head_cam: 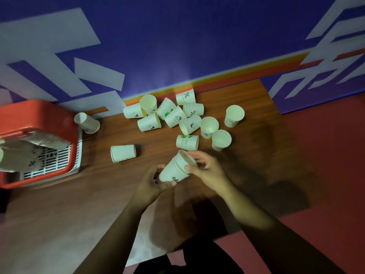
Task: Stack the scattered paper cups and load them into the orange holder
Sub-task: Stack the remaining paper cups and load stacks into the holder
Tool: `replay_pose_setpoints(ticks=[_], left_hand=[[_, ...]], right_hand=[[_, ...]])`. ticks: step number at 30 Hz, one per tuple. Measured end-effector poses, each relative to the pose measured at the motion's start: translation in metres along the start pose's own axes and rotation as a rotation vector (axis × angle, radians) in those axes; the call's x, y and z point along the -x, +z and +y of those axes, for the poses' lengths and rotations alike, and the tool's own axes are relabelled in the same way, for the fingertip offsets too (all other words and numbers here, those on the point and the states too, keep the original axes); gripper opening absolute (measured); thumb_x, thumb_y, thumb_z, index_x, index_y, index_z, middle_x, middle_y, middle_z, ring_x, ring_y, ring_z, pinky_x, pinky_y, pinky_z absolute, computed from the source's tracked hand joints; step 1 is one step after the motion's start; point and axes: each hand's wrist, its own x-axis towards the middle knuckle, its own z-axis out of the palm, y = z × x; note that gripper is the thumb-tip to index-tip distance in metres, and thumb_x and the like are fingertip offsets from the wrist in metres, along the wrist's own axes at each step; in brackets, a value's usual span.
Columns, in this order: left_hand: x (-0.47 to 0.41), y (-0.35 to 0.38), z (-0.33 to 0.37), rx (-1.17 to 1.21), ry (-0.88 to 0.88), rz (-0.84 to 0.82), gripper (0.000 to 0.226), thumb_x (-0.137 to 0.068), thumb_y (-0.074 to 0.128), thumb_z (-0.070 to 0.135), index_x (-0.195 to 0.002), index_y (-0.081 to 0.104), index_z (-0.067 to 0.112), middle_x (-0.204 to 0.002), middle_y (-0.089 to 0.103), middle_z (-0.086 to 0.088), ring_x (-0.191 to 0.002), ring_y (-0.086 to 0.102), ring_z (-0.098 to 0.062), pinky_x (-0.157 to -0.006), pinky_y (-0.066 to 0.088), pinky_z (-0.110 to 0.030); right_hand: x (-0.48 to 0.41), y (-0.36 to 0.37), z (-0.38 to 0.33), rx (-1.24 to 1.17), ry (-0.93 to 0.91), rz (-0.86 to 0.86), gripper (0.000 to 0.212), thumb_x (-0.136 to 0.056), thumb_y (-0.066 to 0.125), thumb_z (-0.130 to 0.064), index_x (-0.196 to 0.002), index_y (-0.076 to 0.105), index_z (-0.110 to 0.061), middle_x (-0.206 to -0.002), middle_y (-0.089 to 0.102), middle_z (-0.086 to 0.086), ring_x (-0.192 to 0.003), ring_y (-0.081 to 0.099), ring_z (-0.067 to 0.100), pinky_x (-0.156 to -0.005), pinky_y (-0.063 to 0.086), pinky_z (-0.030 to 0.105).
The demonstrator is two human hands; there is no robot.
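At 9 o'clock from my view sits the orange holder point(37, 113), with finished stacks point(29, 149) lying in it. Moving right, one stray cup point(123, 153) lies on its side on the table point(98, 194), mouth toward 9 o'clock. The left hand point(152, 184) has its fingers curled round the base of the short stack point(174, 169), whose long axis runs from 7 o'clock at the base to 1 o'clock at the mouth. The right hand point(205, 169) pinches the stack's rim between thumb and fingers. What matters next, I judge, is the nearest loose cup point(187, 142): it lies just past the stack's mouth at 12 o'clock, long axis roughly 9 to 3, and I cannot tell which end is open. The right hand is the nearer one to it. The main pile point(177, 115) lies further on toward 12 o'clock
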Motion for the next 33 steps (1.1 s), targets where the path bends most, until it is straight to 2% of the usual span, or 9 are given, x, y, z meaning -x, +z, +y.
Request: replay_pose_setpoints(ticks=[4,8,13,17,19,25,28,30,33], left_hand=[[-0.004,-0.006,0.008,0.019,0.029,0.036,0.066,-0.066,0.095,0.04,-0.122,0.062,0.029,-0.123,0.069,0.003,-0.114,0.064,-0.019,-0.092,0.058,-0.04],[-0.008,-0.008,0.006,0.03,0.02,0.053,0.063,-0.068,0.093,0.041,-0.122,0.062,0.029,-0.121,0.07,0.002,-0.113,0.065,-0.023,-0.095,0.055,-0.043],[-0.005,-0.004,0.002,0.076,-0.04,0.097,0.041,-0.083,0.086,0.022,-0.114,0.06,0.029,-0.118,0.07,0.004,-0.107,0.066,-0.014,-0.082,0.055,-0.027],[0.0,-0.006,-0.01,0.046,-0.053,0.115,0.063,-0.071,0.089,0.048,-0.123,0.066,0.021,-0.117,0.076,0.003,-0.108,0.071,-0.016,-0.076,0.052,-0.02],[0.001,-0.007,-0.013,0.048,-0.072,0.124,0.055,-0.077,0.089,0.041,-0.122,0.065,0.02,-0.115,0.076,0.004,-0.107,0.071,-0.015,-0.074,0.052,-0.019],[0.001,-0.004,-0.01,0.088,-0.092,0.135,0.048,-0.083,0.085,0.033,-0.123,0.062,0.021,-0.117,0.073,0.004,-0.107,0.068,-0.013,-0.077,0.051,-0.024],[0.0,-0.004,-0.011,0.079,-0.079,0.133,0.044,-0.082,0.086,0.033,-0.118,0.062,0.025,-0.117,0.071,0.006,-0.109,0.066,-0.013,-0.078,0.051,-0.025],[-0.001,-0.005,-0.013,0.083,-0.073,0.125,0.043,-0.081,0.087,0.033,-0.116,0.062,0.026,-0.118,0.071,0.005,-0.11,0.066,-0.013,-0.08,0.052,-0.026],[0.0,-0.009,-0.012,0.072,-0.046,0.085,0.04,-0.083,0.086,0.027,-0.116,0.063,0.026,-0.116,0.071,0.004,-0.107,0.067,-0.014,-0.078,0.052,-0.023]], right_hand=[[-0.006,0.011,0.002,-0.055,0.075,-0.059,0.07,-0.078,0.083,-0.025,-0.14,0.051,-0.025,-0.125,0.063,-0.004,-0.114,0.06,0.009,-0.086,0.049,0.018],[-0.025,-0.006,0.0,-0.02,0.112,0.048,0.057,-0.084,0.077,-0.032,-0.135,0.055,-0.02,-0.123,0.061,0.001,-0.11,0.06,0.011,-0.077,0.045,0.012],[-0.061,-0.052,0.027,0.857,-0.098,0.51,0.032,-0.085,0.072,-0.026,-0.114,0.069,-0.014,-0.116,0.057,0.01,-0.11,0.052,0.029,-0.095,0.044,0.038],[-0.075,-0.066,0.047,1.021,0.02,0.491,0.032,-0.087,0.071,-0.022,-0.117,0.07,-0.012,-0.122,0.055,0.012,-0.115,0.048,0.03,-0.1,0.041,0.038],[-0.077,-0.069,0.051,1.065,0.025,0.468,0.026,-0.089,0.068,-0.019,-0.114,0.072,-0.012,-0.122,0.056,0.011,-0.114,0.048,0.029,-0.097,0.042,0.037],[-0.062,-0.068,0.032,0.889,-0.118,0.544,0.021,-0.088,0.07,-0.017,-0.106,0.075,-0.007,-0.115,0.056,0.011,-0.11,0.052,0.029,-0.091,0.044,0.033],[-0.039,-0.056,0.009,0.609,-0.22,0.577,0.017,-0.087,0.072,-0.019,-0.098,0.076,-0.007,-0.114,0.052,0.008,-0.102,0.046,0.011,-0.081,0.034,0.01],[-0.027,-0.043,-0.002,0.427,-0.231,0.523,0.014,-0.087,0.073,-0.017,-0.094,0.076,-0.007,-0.12,0.049,0.003,-0.095,0.046,0.0,-0.075,0.037,0.0],[-0.021,-0.024,-0.01,0.149,-0.077,0.358,0.01,-0.084,0.075,-0.012,-0.094,0.076,-0.008,-0.127,0.052,-0.003,-0.102,0.057,0.005,-0.073,0.042,0.0]])
